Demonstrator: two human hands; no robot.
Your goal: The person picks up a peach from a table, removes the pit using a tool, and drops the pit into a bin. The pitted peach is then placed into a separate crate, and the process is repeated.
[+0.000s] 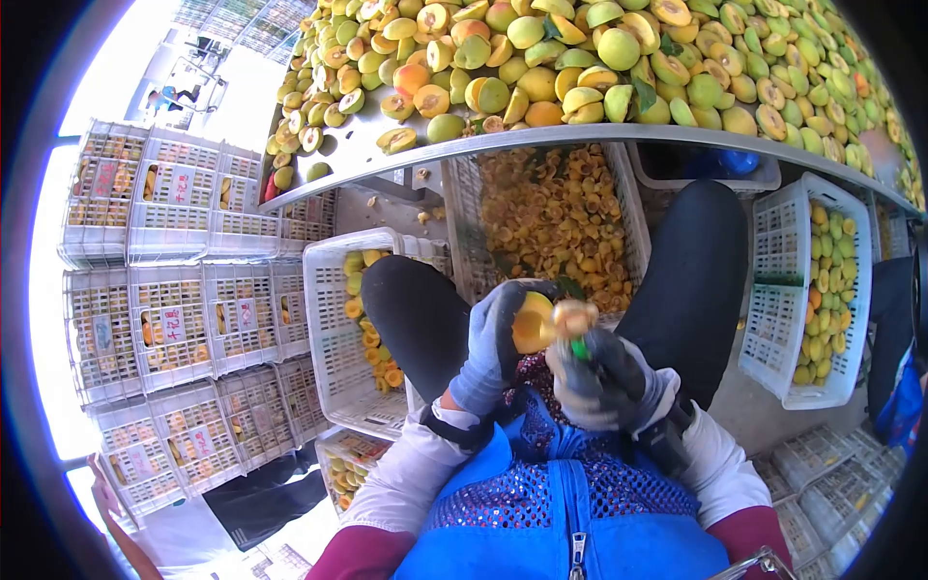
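My left hand [495, 333], in a grey glove, grips a stone-fruit half [530, 327]; its hollowed yellow flesh faces the other hand. Close beside it, my right hand [604, 385], also gloved, is wrapped round a tool with a green part [580, 348]. The tool's working end is blurred and hidden behind a brownish pit piece [573, 319] at its tip, against the edge of the fruit half. Below both hands, between my knees, a crate [466, 227] holds brown-orange pits and scraps.
A metal table [425, 153] piled with halved green-yellow fruit [619, 48] runs across the front. A white crate [324, 329] of hollowed halves stands at my left, another crate [773, 319] with fruit at my right. Stacked crates [174, 324] rise far left.
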